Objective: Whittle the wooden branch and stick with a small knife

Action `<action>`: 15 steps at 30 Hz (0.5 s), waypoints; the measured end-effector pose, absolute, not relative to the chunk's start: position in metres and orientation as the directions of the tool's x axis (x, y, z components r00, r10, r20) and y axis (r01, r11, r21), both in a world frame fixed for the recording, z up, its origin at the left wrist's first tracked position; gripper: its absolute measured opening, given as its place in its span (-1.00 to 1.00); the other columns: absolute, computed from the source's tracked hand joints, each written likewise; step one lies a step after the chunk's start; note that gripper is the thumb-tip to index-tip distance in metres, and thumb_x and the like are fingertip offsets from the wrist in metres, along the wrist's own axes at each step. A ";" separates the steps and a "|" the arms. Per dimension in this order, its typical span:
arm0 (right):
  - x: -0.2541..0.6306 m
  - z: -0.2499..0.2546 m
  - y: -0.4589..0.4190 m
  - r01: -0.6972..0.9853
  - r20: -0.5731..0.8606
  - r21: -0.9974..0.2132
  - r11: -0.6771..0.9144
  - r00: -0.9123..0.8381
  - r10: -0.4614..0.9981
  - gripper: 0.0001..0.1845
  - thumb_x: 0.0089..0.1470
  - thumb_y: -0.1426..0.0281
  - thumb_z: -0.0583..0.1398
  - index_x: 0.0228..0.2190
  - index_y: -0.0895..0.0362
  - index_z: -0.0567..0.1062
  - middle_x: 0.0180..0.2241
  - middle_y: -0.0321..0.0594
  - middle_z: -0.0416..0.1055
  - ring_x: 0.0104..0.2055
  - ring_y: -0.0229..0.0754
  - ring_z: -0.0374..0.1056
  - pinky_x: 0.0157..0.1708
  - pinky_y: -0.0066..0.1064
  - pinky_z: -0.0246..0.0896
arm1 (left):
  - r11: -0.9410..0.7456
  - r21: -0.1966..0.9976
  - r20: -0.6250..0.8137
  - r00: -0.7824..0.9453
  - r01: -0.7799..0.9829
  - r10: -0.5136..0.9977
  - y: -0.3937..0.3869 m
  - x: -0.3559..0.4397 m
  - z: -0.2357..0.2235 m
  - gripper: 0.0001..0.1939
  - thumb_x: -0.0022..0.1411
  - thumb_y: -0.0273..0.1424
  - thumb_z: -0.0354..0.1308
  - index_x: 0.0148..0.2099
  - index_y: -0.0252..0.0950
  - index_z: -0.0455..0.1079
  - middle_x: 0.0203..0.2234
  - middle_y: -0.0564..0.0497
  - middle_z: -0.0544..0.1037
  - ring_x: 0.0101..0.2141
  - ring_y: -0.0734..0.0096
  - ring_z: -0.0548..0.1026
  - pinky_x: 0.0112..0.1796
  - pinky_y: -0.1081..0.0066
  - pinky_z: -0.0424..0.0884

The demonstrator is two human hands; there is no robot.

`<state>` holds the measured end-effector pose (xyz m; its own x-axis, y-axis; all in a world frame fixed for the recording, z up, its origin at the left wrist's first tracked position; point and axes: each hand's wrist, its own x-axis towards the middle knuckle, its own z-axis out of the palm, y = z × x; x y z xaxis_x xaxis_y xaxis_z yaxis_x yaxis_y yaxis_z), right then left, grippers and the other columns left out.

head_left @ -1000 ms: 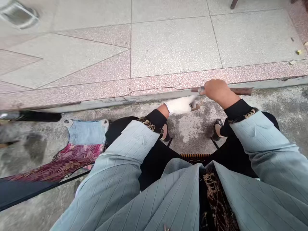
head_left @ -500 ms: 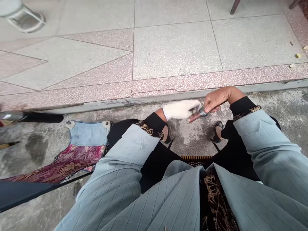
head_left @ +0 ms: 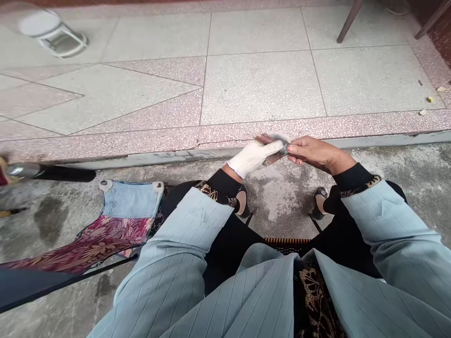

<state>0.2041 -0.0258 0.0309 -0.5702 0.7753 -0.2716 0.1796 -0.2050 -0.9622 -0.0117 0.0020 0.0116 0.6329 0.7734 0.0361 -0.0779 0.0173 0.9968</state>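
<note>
Two hands (head_left: 251, 158) (head_left: 312, 151) hold a bound stick (head_left: 283, 148); one shoe's (head_left: 317, 206) ornament (head_left: 322, 191) is unreadable.

Soft, diffuse daylight here, brightest across the pale grey speckled floor tiles (head_left: 260, 84); the black cloth trousers (head_left: 232, 237) sink into near-featureless dark. Motion blur smears the brown, wire-wound stick (head_left: 283, 148), a highlight glints on the black-handled, shiny metal tool (head_left: 56, 172), and cornerwards the white round-topped stool (head_left: 42, 24) looks soft, stretched.
</note>
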 end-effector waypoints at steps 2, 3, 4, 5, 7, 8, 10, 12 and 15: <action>0.204 0.034 -0.026 0.250 -0.277 -0.956 -0.154 -0.601 0.750 -0.32 0.12 -0.25 0.30 -0.48 0.16 0.51 -0.53 -0.27 0.38 -0.49 -0.29 0.23 -0.41 -0.41 0.15 | 0.062 0.991 0.029 0.637 -0.121 0.770 0.000 -0.013 0.011 -0.49 0.21 0.08 0.37 -0.16 -0.31 0.56 -0.28 -0.10 0.64 -0.21 0.27 0.62 -0.10 0.24 0.54; 0.206 0.036 -0.025 0.298 -0.284 -0.947 -0.116 -0.619 0.732 -0.32 0.12 -0.25 0.29 -0.47 0.16 0.53 -0.52 -0.26 0.40 -0.48 -0.27 0.26 -0.39 -0.40 0.18 | 0.075 0.988 0.029 0.643 -0.134 0.765 -0.001 -0.014 0.011 -0.51 0.22 0.05 0.36 -0.15 -0.31 0.57 -0.28 -0.09 0.65 -0.22 0.28 0.62 -0.11 0.26 0.54; 0.209 0.036 -0.024 0.347 -0.289 -0.935 -0.074 -0.623 0.727 -0.32 0.12 -0.24 0.29 -0.46 0.17 0.55 -0.51 -0.24 0.43 -0.46 -0.25 0.30 -0.36 -0.38 0.22 | 0.077 0.987 0.034 0.650 -0.141 0.759 -0.002 -0.017 0.012 -0.54 0.23 0.03 0.35 -0.15 -0.31 0.58 -0.28 -0.09 0.65 -0.23 0.30 0.61 -0.12 0.27 0.53; 0.213 0.035 -0.022 0.390 -0.279 -0.920 -0.033 -0.593 0.755 -0.33 0.15 -0.22 0.27 -0.44 0.17 0.58 -0.50 -0.22 0.46 -0.43 -0.21 0.34 -0.33 -0.36 0.26 | 0.068 0.989 0.038 0.659 -0.135 0.752 -0.003 -0.020 0.014 -0.57 0.25 -0.01 0.33 -0.15 -0.31 0.59 -0.29 -0.08 0.65 -0.24 0.31 0.60 -0.14 0.29 0.52; 0.222 0.031 -0.017 0.451 -0.164 -0.891 0.058 -0.437 0.884 -0.39 0.22 -0.15 0.24 -0.35 0.17 0.64 -0.39 -0.14 0.55 -0.31 -0.11 0.45 -0.22 -0.28 0.35 | 0.029 0.996 0.034 0.682 -0.082 0.731 -0.004 -0.027 0.019 -0.67 0.26 -0.12 0.30 -0.16 -0.30 0.62 -0.28 -0.06 0.65 -0.25 0.34 0.58 -0.14 0.33 0.50; 0.227 0.027 -0.015 0.473 -0.061 -0.874 0.109 -0.330 0.942 -0.42 0.25 -0.11 0.21 -0.29 0.17 0.67 -0.29 -0.08 0.59 -0.20 -0.04 0.49 -0.14 -0.21 0.38 | 0.012 0.999 0.019 0.703 -0.039 0.711 -0.004 -0.031 0.022 -0.72 0.26 -0.18 0.29 -0.17 -0.30 0.63 -0.27 -0.06 0.66 -0.25 0.35 0.57 -0.14 0.34 0.50; 0.233 0.019 -0.014 0.520 0.110 -0.818 0.246 -0.278 0.954 -0.49 0.26 -0.03 0.24 -0.12 0.14 0.69 -0.03 0.02 0.60 0.08 0.10 0.46 0.06 -0.08 0.36 | -0.002 0.999 -0.034 0.762 0.046 0.647 -0.004 -0.036 0.027 -0.78 0.21 -0.28 0.27 -0.19 -0.30 0.65 -0.24 -0.06 0.66 -0.25 0.36 0.56 -0.17 0.36 0.49; 0.233 0.010 -0.017 0.515 0.040 -0.802 0.301 -0.457 0.889 -0.52 0.22 -0.01 0.29 -0.06 0.09 0.68 0.06 -0.01 0.58 0.17 0.14 0.42 0.14 -0.03 0.32 | -0.004 0.996 -0.073 0.820 0.092 0.568 -0.004 -0.038 0.030 -0.78 0.16 -0.31 0.27 -0.20 -0.30 0.66 -0.24 -0.08 0.66 -0.27 0.35 0.56 -0.21 0.37 0.48; 0.224 0.001 -0.028 0.471 -0.251 -0.855 0.217 -0.742 0.622 -0.54 0.16 -0.01 0.37 -0.18 0.13 0.65 -0.16 -0.09 0.61 -0.11 0.01 0.50 -0.09 -0.20 0.41 | -0.020 0.996 -0.071 0.886 0.090 0.458 -0.005 -0.037 0.030 -0.74 0.14 -0.22 0.33 -0.22 -0.29 0.68 -0.25 -0.12 0.65 -0.28 0.29 0.57 -0.20 0.33 0.50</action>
<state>0.2243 -0.0285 0.0013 -0.7422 0.6216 -0.2507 0.4705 0.2169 -0.8553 -0.0375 -0.0049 0.0297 0.8859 0.4584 -0.0713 0.0903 -0.0196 0.9957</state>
